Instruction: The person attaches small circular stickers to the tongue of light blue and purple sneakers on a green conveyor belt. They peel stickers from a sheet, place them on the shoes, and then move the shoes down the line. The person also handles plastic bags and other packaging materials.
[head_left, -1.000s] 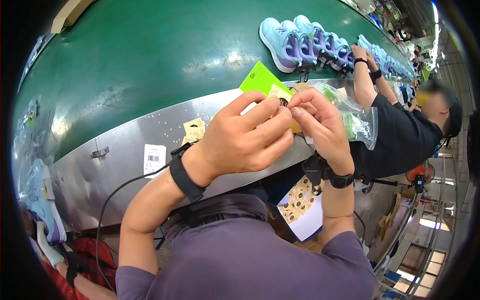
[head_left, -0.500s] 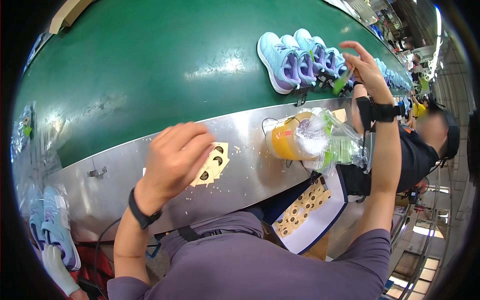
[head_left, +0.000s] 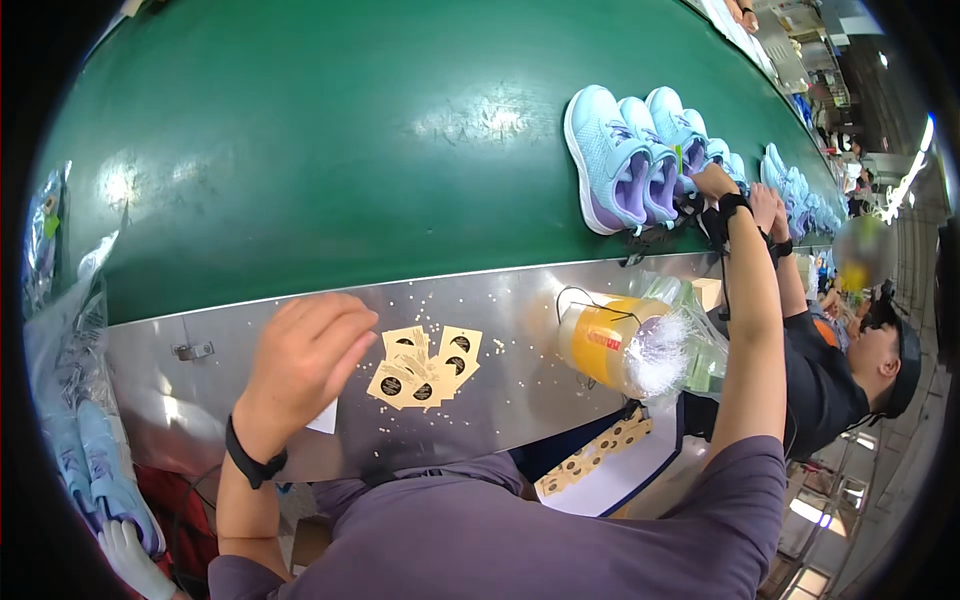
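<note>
My left hand (head_left: 312, 360) hovers palm down over the metal ledge, its fingers loosely bent and nothing visible in them. Beside its fingertips lie several tan paper cards (head_left: 455, 362) with dark round prints, overlapping, among scattered small white bits. My right hand (head_left: 714, 184) reaches into the row of light blue sneakers (head_left: 605, 150) with purple linings, at the far right on the green surface. Its fingers are bent down behind the shoes and mostly hidden, so what they hold does not show. A small green tag (head_left: 680, 157) stands up at a sneaker near that hand.
A yellow-banded tub (head_left: 603, 343) with clear plastic and white strands stands on the metal ledge (head_left: 240, 400). Below is a white-lined box (head_left: 625, 470) holding more cards. A co-worker in black (head_left: 830, 380) works at the right. A gloved hand (head_left: 130, 560) and bagged sneakers (head_left: 100, 450) are at lower left.
My right hand has lowered from above the sneakers down among them; the green tag dangling from it no longer shows there. My left hand sits further left of the cards, which are more exposed.
</note>
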